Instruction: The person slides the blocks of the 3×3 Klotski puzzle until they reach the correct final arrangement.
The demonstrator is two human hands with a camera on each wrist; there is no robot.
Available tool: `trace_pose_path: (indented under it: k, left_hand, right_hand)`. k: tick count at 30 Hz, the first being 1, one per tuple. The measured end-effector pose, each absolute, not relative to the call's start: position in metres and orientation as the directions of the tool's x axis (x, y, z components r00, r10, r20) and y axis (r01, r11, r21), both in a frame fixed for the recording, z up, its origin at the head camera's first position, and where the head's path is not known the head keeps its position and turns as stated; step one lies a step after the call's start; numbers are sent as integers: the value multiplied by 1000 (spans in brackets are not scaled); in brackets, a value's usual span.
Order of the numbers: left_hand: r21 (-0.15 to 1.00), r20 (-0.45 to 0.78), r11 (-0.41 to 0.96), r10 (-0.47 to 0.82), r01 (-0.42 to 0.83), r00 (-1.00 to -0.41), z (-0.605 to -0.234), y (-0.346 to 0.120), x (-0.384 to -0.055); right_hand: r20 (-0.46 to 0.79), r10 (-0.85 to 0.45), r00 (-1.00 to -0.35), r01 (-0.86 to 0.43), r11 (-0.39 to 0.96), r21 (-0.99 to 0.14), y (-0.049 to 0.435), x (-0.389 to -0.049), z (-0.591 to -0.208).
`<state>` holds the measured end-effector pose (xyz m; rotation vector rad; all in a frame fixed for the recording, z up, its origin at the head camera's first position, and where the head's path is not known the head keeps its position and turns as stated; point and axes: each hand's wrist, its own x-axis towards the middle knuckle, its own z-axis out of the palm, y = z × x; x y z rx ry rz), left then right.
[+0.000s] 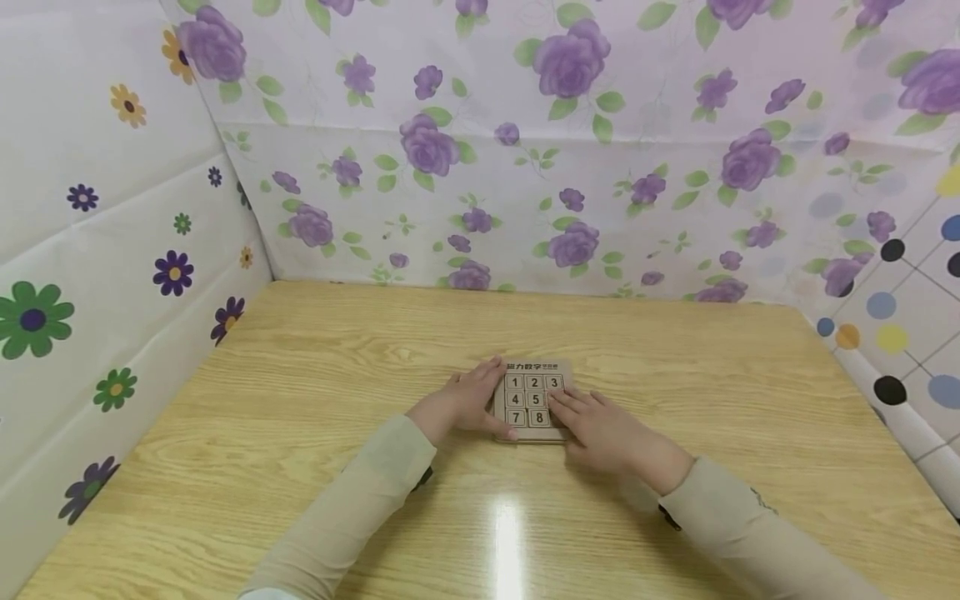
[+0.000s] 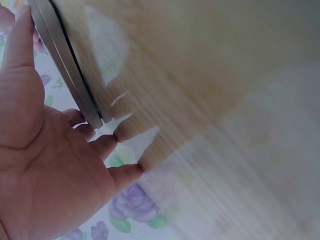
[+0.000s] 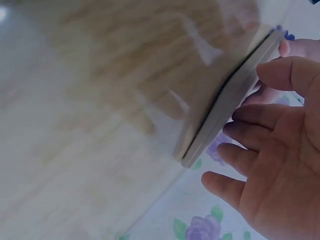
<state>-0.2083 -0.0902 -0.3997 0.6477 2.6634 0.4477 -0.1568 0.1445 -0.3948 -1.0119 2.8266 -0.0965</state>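
Note:
A flat, light-brown number slide puzzle (image 1: 535, 400) lies on the table, with tiles 1, 2, 3, 4, 5, 7 and 8 visible and printed characters along its top. My left hand (image 1: 472, 402) holds its left side, fingers at the upper corner and thumb at the lower one. From the right, my right hand (image 1: 609, 432) reaches over the puzzle's edge. Its extended fingertips touch the face below tile 3, hiding that part. Each wrist view shows the puzzle edge-on, a thin slab (image 2: 65, 65) beside the left palm and a similar side edge (image 3: 232, 102) near the right fingers.
A glossy wood-grain table (image 1: 337, 350) surrounds the puzzle and reflects a light near its front. White cloth with purple flowers (image 1: 573, 62) hangs behind. Daisy-print cloth (image 1: 172, 273) stands at the left, dotted cloth (image 1: 892, 337) at the right.

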Motion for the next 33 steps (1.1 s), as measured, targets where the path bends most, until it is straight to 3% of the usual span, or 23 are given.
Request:
trace_pose_path:
  k: [20,33]
  left_hand:
    - [380,-282,849,485,368,-828,-397,-89,-206]
    - [385,-271,846,486,370,-831,-399,-90,-208]
  right_hand:
    - [-93,-646,-758,-638,763,-104,147,-155,-397]
    - [-101,-656,-748,-638,752,-163,151,-151,-396]
